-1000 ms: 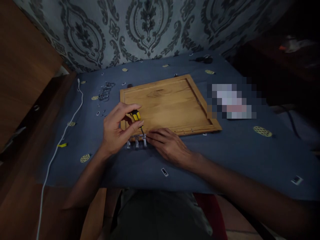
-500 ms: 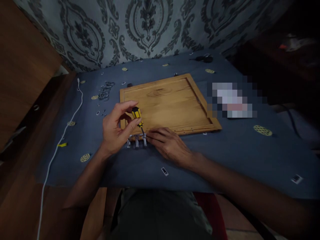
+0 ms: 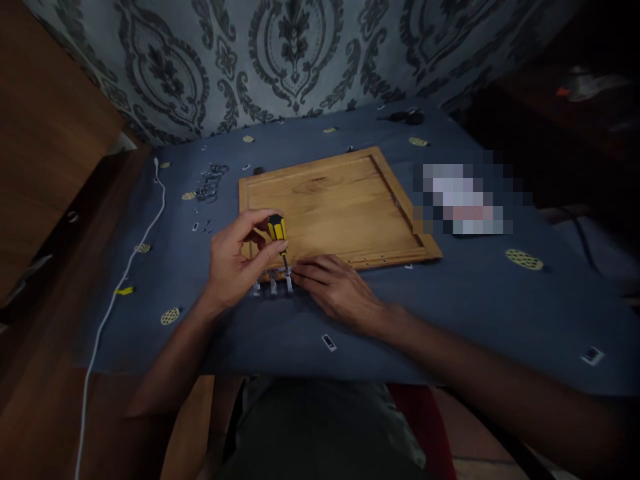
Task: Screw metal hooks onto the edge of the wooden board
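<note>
Thumb and fingers of my left hand (image 3: 233, 260) are closed round the handle of a small yellow-and-black screwdriver (image 3: 278, 230). It stands nearly upright, its shaft reaching down to a metal hook (image 3: 289, 281) on the near edge of a framed wooden board (image 3: 330, 207). My right hand (image 3: 345, 293) rests at that edge, its fingers together and their tips pressed against the same hook. Two similar metal hooks (image 3: 273, 285) sit in a row to its left. The screw under the tip is too small to make out.
Loose metal hooks (image 3: 210, 183) and small screws (image 3: 206, 228) lie on the blue patterned cloth (image 3: 240, 347) at left. A white cable (image 3: 100, 333) runs down the left side. Dark scissors or a similar tool (image 3: 407, 116) lie at the back. A blurred-out item (image 3: 465, 200) is right of the board.
My left hand has shifted slightly right, and the screwdriver handle has tipped to a more upright angle. My right hand has stayed in place.
</note>
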`<state>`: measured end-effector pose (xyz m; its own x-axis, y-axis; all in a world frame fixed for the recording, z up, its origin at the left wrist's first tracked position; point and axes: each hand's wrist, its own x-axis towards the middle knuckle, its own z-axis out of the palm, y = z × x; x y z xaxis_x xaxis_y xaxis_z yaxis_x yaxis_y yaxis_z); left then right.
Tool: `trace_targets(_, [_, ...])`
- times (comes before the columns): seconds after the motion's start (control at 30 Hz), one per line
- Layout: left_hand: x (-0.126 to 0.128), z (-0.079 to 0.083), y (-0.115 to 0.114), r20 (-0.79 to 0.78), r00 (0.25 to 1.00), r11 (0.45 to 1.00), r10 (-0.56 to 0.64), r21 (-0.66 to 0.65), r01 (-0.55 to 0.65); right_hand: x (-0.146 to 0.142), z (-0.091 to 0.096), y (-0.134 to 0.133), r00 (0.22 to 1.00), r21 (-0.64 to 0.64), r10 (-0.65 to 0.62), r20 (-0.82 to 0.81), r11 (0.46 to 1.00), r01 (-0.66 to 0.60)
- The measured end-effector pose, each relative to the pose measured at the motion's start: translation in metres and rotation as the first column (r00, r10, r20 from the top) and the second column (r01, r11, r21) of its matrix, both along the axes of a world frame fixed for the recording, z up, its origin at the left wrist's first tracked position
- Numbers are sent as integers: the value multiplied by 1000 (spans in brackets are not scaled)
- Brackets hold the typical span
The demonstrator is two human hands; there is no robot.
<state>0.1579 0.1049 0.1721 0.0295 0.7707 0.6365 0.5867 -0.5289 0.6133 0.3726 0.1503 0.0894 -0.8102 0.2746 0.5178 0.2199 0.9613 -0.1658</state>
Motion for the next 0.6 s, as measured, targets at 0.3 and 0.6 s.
trace_targets(0.3, [1, 4, -1, -42, 999, 1000, -9, 0, 9, 0, -2, 1, 1000, -3, 3, 5, 1000, -3])
trace_targets(0.6, [0, 4, -3, -67, 998, 999, 1, -41, -4, 0, -2, 1, 1000, 6, 16, -26, 1000, -16])
